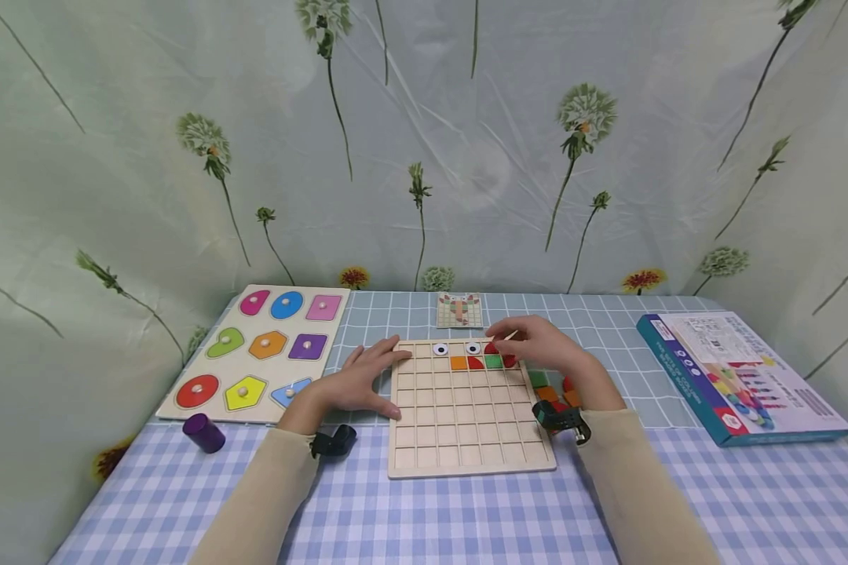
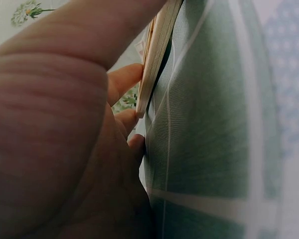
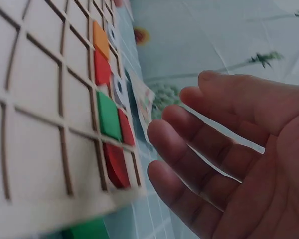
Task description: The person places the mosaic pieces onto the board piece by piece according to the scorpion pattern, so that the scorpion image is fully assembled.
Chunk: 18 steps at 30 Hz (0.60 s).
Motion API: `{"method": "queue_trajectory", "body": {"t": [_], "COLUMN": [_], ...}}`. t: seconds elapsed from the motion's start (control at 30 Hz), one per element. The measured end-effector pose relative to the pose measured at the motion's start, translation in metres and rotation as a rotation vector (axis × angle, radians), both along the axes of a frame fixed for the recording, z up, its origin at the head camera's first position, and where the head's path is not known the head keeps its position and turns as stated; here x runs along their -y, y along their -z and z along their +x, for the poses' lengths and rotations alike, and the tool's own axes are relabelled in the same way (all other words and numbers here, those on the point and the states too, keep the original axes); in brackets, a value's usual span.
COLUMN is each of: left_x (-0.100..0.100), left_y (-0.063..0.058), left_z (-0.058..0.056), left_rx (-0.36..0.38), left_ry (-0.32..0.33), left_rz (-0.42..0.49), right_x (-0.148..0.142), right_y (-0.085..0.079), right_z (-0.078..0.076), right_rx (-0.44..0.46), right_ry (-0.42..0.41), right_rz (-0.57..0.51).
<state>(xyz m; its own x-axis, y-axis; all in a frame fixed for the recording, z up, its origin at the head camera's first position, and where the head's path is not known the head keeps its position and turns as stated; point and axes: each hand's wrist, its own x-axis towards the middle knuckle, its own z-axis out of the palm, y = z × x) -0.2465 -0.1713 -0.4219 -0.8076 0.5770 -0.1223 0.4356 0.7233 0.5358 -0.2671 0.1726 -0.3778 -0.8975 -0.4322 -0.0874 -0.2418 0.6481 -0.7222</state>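
Observation:
A wooden grid board lies in front of me. Its top rows hold two eye pieces, an orange square, a green square and several red rounded pieces. My left hand rests along the board's left edge, fingers spread and touching the rim, thumb lower down. Over the top right corner hovers my right hand, its fingers loosely bent near the red pieces. In the right wrist view nothing shows between those fingers. Behind the board is a small pattern card.
Loose coloured pieces lie right of the board, partly behind the right wrist. A shape puzzle with knobbed pieces is at left, a purple cylinder before it. A flat toy box lies at right.

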Motion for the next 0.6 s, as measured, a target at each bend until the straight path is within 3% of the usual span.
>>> {"method": "queue_trajectory", "body": {"t": [0.23,0.6], "left_x": [-0.001,-0.003], "left_y": [0.000,-0.001], "left_z": [0.002,0.003], "left_rx": [0.009,-0.006], "left_ry": [-0.008,-0.014], "left_rz": [0.000,-0.012], "right_x": [-0.025,-0.061], "right_y": [0.002,0.006], "right_z": [-0.004,-0.004], "right_rx": [-0.027,-0.071], "right_ry": [0.085,0.127], "right_rz": [0.074,0.158]}}
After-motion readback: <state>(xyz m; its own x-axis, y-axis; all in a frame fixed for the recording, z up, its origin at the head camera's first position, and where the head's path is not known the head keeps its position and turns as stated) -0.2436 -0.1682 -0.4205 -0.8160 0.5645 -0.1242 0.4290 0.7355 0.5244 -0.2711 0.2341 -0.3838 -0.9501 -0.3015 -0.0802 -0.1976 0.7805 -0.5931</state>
